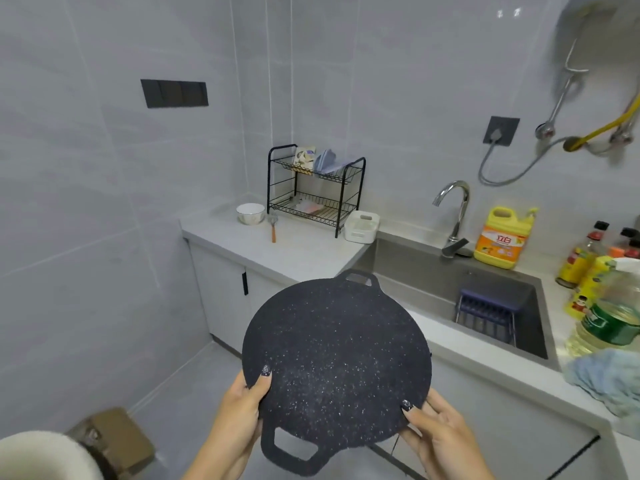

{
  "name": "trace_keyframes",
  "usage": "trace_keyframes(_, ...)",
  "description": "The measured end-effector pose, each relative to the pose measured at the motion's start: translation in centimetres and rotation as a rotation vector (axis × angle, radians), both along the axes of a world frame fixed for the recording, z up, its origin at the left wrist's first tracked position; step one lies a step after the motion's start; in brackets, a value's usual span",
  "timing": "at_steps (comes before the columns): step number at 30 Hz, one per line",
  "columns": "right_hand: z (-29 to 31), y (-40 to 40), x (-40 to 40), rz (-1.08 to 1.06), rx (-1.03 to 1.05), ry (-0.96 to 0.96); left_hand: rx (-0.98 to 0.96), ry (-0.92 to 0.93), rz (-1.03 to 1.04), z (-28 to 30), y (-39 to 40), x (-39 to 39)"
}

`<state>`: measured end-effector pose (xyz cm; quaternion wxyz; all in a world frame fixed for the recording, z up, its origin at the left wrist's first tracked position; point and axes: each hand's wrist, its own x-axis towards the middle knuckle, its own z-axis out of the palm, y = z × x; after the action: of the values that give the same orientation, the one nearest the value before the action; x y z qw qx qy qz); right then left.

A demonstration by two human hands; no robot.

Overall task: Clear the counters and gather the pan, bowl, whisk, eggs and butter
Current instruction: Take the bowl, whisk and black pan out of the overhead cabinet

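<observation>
A flat round black speckled pan (337, 355) with two loop handles is held in the air in front of the counter. My left hand (239, 414) grips its near left rim, thumb on top. My right hand (440, 434) grips the near right rim the same way. A white bowl (250, 213) stands far back on the grey counter (294, 247). Beside the bowl lies a whisk (273, 227) with an orange handle. No eggs or butter are in view.
A black two-tier rack (313, 188) and a white caddy (361, 226) stand at the counter's back. The sink (467, 289) with a tap holds a dark basket. Yellow detergent (502, 239), oil bottles (602, 306) and a blue cloth (606, 379) crowd the right. A cardboard box (114, 441) sits on the floor.
</observation>
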<state>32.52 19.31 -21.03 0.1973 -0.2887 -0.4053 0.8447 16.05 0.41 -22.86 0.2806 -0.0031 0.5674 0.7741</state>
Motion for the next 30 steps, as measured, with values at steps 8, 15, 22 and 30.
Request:
trace_keyframes(8,-1.0,3.7,-14.9,-0.027,-0.044,-0.03,0.07,-0.045,-0.089,-1.3,3.0,-14.7)
trace_keyframes(15,-2.9,6.0,-23.4,-0.061,-0.08,-0.12,-0.051,-0.047,-0.212,-2.6,5.1,-24.0)
trace_keyframes(22,-5.5,10.4,-31.5,-0.083,-0.136,-0.221,-0.172,-0.056,-0.244,-4.3,9.2,-31.9)
trace_keyframes(30,-8.2,18.8,-43.6,-0.06,-0.221,-0.24,-0.253,-0.127,-0.191,-8.2,17.5,-44.4)
